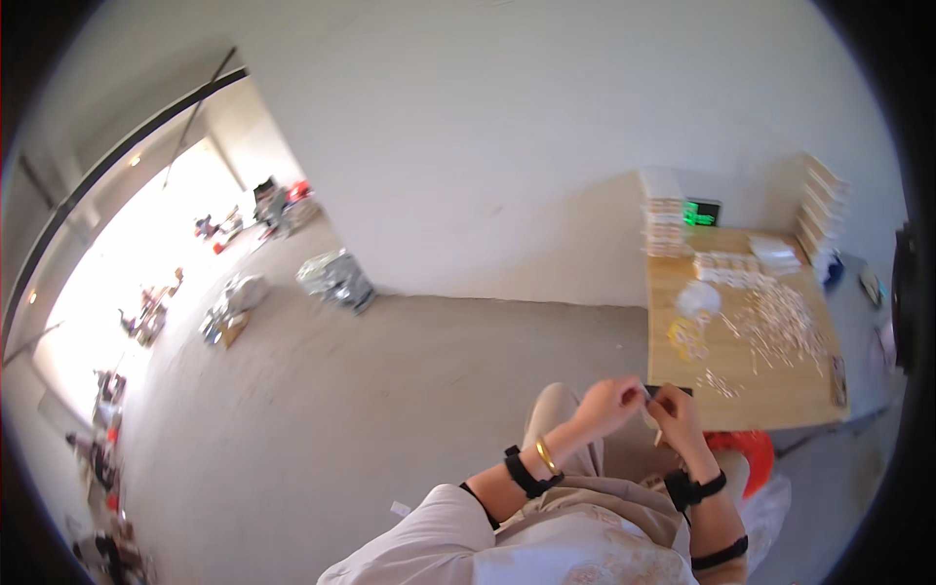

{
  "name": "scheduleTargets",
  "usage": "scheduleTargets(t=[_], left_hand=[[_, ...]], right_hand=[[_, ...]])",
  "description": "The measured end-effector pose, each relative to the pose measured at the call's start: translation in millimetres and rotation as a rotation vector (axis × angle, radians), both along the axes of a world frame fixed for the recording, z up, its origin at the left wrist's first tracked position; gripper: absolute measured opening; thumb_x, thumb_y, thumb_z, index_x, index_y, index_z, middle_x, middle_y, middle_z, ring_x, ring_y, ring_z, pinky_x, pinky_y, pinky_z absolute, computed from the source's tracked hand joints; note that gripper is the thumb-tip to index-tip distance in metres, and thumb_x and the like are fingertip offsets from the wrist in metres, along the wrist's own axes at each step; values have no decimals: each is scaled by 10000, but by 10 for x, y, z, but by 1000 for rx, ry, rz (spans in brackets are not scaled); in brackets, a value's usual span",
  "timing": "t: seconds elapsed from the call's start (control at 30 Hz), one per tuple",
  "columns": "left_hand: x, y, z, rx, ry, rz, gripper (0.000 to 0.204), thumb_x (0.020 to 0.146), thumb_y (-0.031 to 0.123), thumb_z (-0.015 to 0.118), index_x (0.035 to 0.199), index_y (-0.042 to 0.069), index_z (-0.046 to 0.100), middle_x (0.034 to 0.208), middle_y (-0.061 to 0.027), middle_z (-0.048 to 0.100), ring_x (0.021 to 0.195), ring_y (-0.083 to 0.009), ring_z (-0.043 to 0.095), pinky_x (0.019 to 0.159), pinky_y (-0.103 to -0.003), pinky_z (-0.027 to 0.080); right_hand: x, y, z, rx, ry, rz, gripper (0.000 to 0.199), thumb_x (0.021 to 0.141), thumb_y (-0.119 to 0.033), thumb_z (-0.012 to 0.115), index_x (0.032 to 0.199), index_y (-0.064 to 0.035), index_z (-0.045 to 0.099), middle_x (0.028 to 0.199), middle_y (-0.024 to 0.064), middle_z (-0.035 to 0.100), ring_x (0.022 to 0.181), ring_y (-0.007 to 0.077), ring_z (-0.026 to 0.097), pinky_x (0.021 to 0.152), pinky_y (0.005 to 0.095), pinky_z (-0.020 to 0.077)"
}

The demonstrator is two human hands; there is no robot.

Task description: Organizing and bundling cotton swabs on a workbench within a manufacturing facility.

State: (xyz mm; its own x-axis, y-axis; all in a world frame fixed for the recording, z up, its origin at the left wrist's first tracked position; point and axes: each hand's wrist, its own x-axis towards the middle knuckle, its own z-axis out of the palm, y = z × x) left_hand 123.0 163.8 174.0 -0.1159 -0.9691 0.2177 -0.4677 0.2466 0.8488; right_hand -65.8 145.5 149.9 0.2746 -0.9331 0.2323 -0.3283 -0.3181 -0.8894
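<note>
- Wall: pale, behind the bench and stretching left of it.
- Floor: grey, left of the bench.
- Bench: wooden top.
- Silvery bag: on the floor, well left of the bench.
- White stack: at the bench's far left corner.
- Red tub: below the bench's near edge.
- Small pale sticks: heaped on the bench's right half.
- Left hand and right hand: close together near the bench's near left corner, fingers curled; I cannot tell whether either grip is closed on anything.
- Dark flat piece: right by the right hand, near that bench corner; partly hidden.
</note>
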Motion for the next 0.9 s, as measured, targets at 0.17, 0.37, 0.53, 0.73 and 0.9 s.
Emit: scheduleTargets(t=[0.17,0.37,0.53,0.73,0.9], left_hand=[[187,42,-104,-39,-85,-33,163,881,187,629,895,26,610,742,-127,668,685,-276,670,644,-361,524],[226,-13,-88,-144,-260,62,346,827,266,732,1062,53,591,1044,-117,660,980,-291,636,887,-413,477],[207,-51,-59,-400,-170,-5,682,781,305,797,1338,97,464,1049,-94,617,1039,-280,601,938,-424,442],[148,-116,-172,126,198,-291,711,821,215,787,1415,106,414,848,-47,634,759,-140,618,687,-302,492],[217,-123,-101,160,17,-221,567,829,266,784,1323,126,543,775,-28,653,639,-86,570,578,-275,457]], right_hand=[[129,-135,102,-6,88,95,131,840,-35,659,786,-11,542,628,54,564,570,107,534,532,274,410],[157,-174,95,51,17,81,175,799,32,684,858,-17,527,695,47,592,647,111,588,583,273,453],[137,-207,206,208,-68,188,190,784,73,675,855,-26,529,726,22,597,682,110,597,606,266,465],[-57,-148,247,287,-101,229,140,808,83,644,924,7,622,803,49,653,775,114,627,704,277,507],[-111,-139,132,233,-128,322,171,845,32,634,995,6,710,907,94,713,873,147,650,808,308,525]])
